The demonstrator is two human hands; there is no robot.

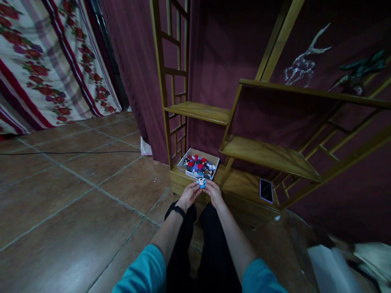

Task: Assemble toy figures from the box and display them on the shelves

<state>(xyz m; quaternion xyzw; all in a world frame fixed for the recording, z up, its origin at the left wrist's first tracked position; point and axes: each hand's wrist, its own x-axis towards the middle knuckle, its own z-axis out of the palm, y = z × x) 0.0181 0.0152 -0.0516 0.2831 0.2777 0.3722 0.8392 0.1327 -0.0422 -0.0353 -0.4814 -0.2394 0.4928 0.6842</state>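
Observation:
Between both hands is a small blue-and-white figurine [201,183], held up in front of a shallow box. My left hand [190,193] grips its left side with fingertips and thumb, and a dark band circles that wrist. From the other side, my right hand [214,192] pinches the same figurine. Just beyond the hands, an open cardboard box [216,159] rests on the bottom shelf, filled with several small figures [198,163] in red, blue, white, grey and black. The figurine's finer details are too small to make out.
A wooden display shelf [201,111] stands ahead, its bottom board [241,185] bearing a phone [266,190] at right. Higher up are a clear deer figurine [301,67] and a dark green ornament [357,73]. A cable [76,152] crosses the tiled floor; white material [334,268] lies at lower right.

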